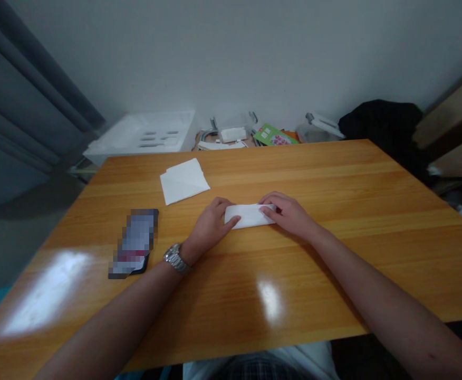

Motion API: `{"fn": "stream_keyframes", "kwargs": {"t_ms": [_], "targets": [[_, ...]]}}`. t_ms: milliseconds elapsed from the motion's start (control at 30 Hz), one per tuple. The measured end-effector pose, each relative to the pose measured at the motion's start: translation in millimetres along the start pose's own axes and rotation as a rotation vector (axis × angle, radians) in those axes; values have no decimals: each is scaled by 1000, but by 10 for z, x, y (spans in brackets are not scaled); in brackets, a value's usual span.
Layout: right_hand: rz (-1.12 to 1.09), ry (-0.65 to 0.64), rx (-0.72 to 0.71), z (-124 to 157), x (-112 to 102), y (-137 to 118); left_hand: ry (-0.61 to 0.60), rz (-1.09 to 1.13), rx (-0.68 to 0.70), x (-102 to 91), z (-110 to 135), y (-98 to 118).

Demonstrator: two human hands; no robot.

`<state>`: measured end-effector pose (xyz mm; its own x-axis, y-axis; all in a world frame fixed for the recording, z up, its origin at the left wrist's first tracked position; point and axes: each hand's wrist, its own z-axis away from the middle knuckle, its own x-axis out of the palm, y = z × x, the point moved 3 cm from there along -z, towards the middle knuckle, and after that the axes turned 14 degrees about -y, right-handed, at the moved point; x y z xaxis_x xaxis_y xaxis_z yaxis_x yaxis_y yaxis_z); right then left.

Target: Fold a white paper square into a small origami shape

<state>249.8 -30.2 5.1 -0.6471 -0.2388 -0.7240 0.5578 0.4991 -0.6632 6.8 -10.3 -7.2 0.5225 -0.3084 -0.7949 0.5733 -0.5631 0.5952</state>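
White paper strip (pixel 249 215), folded by the look of it, sits around the middle of a glossy wooden table (pixel 353 195), with its long side running left to right. Starting closest in: the table's near edge crosses right above the person's lap (pixel 262 369), and both forearms reach in over it, one from each side. Between that edge and the strip there's a decent stretch of wood with a bright glare spot on it. Plenty of wood off to the right too, all the way out to the slanting right edge. Left is tighter, since a dark phone (pixel 136 243) with a pixelated screen lies near the left forearm, well in from the left edge. Next, the hands: the left hand (pixel 213 224), with a metal watch (pixel 177 258) on its wrist, pinches the strip's left end, thumb on top and fingers tucked at the far side. The right hand (pixel 290 214) does the same at the right end, fingers curled behind. Can't tell if the strip is pressed flat on the wood or slightly up. Past the left hand, some white sheets (pixel 185 181) overlap, near the far edge but inside it. Beyond that edge it's a white tray (pixel 128 134), a green booklet (pixel 272 135) among clutter, a black bundle (pixel 381 121) on the right, then the wall (pixel 247 58).
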Motion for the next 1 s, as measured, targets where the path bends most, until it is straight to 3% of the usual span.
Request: {"fn": "stream_keyframes", "kwargs": {"t_ms": [400,733,1000], "targets": [[130,6,59,-28,78,39,9,-210,-22,63,-3,-23],[257,-17,38,-67,157,56,-63,-218,-24,55,-12,-14],[303,-12,93,-60,179,77,-34,-222,-25,50,2,8]]}}
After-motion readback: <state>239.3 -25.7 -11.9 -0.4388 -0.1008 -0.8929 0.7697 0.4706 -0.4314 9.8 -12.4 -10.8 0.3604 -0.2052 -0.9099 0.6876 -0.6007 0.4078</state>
